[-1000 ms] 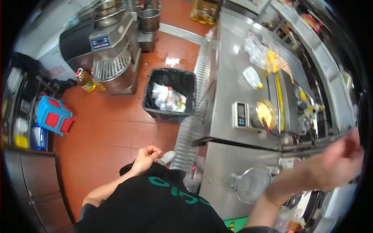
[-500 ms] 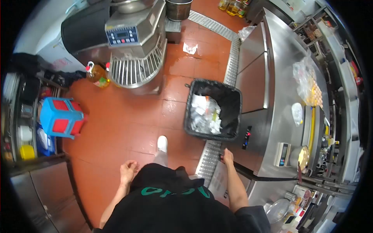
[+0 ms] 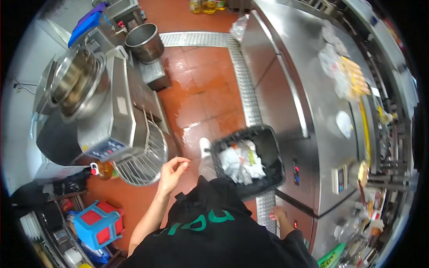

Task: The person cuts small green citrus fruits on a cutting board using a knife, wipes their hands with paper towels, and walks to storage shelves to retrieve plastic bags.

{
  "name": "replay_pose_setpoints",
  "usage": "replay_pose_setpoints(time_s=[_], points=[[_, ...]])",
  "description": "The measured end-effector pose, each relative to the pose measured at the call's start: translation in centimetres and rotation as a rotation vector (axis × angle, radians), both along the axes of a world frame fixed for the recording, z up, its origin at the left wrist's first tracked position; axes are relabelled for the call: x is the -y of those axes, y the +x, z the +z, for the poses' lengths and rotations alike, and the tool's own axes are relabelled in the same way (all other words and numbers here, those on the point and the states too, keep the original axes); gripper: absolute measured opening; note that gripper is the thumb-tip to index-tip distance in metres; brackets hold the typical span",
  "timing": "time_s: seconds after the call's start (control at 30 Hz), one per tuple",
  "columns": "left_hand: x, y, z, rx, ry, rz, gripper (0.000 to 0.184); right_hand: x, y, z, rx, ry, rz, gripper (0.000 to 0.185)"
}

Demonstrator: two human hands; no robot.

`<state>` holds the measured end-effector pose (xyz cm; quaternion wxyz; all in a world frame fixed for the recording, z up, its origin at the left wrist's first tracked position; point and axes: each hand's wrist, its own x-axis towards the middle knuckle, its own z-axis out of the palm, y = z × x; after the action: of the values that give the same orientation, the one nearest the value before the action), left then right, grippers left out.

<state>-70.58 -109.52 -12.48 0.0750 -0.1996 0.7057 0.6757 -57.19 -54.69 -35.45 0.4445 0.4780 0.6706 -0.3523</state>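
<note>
My left hand (image 3: 173,175) is held out ahead of my body, over the tiled floor and near the wire guard (image 3: 142,156) of the floor mixer. Its fingers are loosely bent with the thumb apart, and I see nothing in them. At my right side, my right hand (image 3: 278,213) hangs low beside the steel cabinet fronts (image 3: 297,214), fingers loosely extended and apparently holding nothing. Between my body and the counter stands a black-lined trash bin (image 3: 272,156). White and clear plastic waste (image 3: 241,163) lies inside it. Neither hand touches the bin.
The floor mixer (image 3: 111,120) with metal bowls (image 3: 78,82) stands left. A steel pot (image 3: 145,42) sits farther ahead. A blue-and-red stool (image 3: 98,223) is at lower left. The steel counter (image 3: 308,80) along the right carries eggs (image 3: 355,76) and a scale (image 3: 339,179). The floor (image 3: 201,96) looks wet.
My view has moved forward and turned; the mixer and bin now sit closer to my body. My left hand has risen forward, while my right hand has dropped back beside the cabinets.
</note>
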Motion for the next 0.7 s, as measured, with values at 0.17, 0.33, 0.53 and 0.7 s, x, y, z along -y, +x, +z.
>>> replay_pose_setpoints(time_s=[0.17,0.33,0.53,0.7], points=[[10.4,-14.2,1.9,0.076,-0.115,0.027,0.014,8.7,-17.9,0.1,0.038,0.055,0.047,0.02],[16.4,-28.6,-0.2,-0.002,-0.006,0.175,0.023,21.7,-46.8,8.6,-0.549,-0.139,0.319,0.019],[22.5,-47.8,-6.9,0.015,0.053,-0.161,0.023,26.7,-69.2,17.7,-0.978,0.063,0.064,0.026],[30.2,-65.1,-3.5,0.014,-0.056,-0.191,0.02,26.4,-66.4,14.0,-0.598,0.143,0.064,0.027]])
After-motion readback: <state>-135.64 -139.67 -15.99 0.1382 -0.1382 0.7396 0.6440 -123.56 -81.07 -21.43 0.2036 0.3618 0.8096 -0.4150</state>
